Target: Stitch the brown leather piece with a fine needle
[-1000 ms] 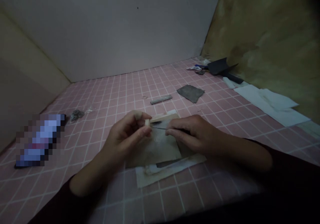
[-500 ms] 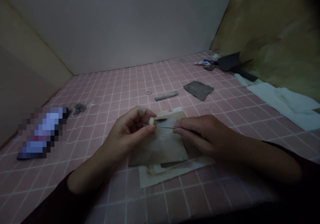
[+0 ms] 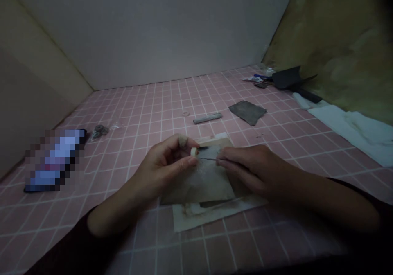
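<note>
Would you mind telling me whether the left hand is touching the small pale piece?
Touching. The head view shows the left hand pinching the small pale piece between thumb and finger, with no visible gap.

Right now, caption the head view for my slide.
Left hand pinches a pale piece, right hand a thin tool, over layered sheets.

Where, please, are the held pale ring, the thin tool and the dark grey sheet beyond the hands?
Held pale ring (image 3: 193, 152): head view, visible side.
Thin tool (image 3: 210, 158): head view, exposed shaft.
Dark grey sheet (image 3: 248, 112): head view, middle.
</note>
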Demonstrator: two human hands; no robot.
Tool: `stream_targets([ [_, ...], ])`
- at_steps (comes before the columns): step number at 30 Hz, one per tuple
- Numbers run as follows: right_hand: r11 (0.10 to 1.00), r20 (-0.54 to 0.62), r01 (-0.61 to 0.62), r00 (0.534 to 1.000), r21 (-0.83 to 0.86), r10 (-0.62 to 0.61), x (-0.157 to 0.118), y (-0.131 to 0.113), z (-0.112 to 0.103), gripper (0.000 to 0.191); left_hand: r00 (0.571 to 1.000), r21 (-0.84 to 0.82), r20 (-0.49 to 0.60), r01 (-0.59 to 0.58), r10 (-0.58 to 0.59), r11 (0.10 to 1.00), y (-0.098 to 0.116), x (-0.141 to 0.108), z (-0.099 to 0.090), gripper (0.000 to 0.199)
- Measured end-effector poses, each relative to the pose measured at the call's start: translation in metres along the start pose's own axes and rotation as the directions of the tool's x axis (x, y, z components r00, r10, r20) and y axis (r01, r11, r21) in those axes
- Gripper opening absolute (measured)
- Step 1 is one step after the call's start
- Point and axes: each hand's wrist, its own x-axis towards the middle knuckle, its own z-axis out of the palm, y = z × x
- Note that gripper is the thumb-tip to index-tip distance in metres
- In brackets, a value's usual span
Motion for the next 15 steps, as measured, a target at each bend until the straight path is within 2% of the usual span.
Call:
stream_targets([
  [4, 1.000, -0.014, 0.016, 1.000, 0.001, -0.016, 0.0003, -0.0006, -0.0001, 0.021, 0.998, -0.092, 0.025, 0.067, -0.065, 0.993, 0.0002, -0.0001, -0.0001, 0.020],
  [9, 1.000, -0.048, 0.022, 0.999, 0.006, -0.021, -0.0014, -0.0027, -0.0026, 0.019, 0.994, -0.166, 0.062, 0.099, -0.090, 0.981, -0.0019, 0.0010, -0.0036, 0.023],
  [15, 0.999, -0.063, 0.036, 0.997, -0.018, -0.037, -0.0027, -0.0028, -0.0014, 0.019, 0.990, -0.161, 0.087, 0.120, -0.108, 0.980, -0.0050, 0.0014, -0.0036, 0.027],
])
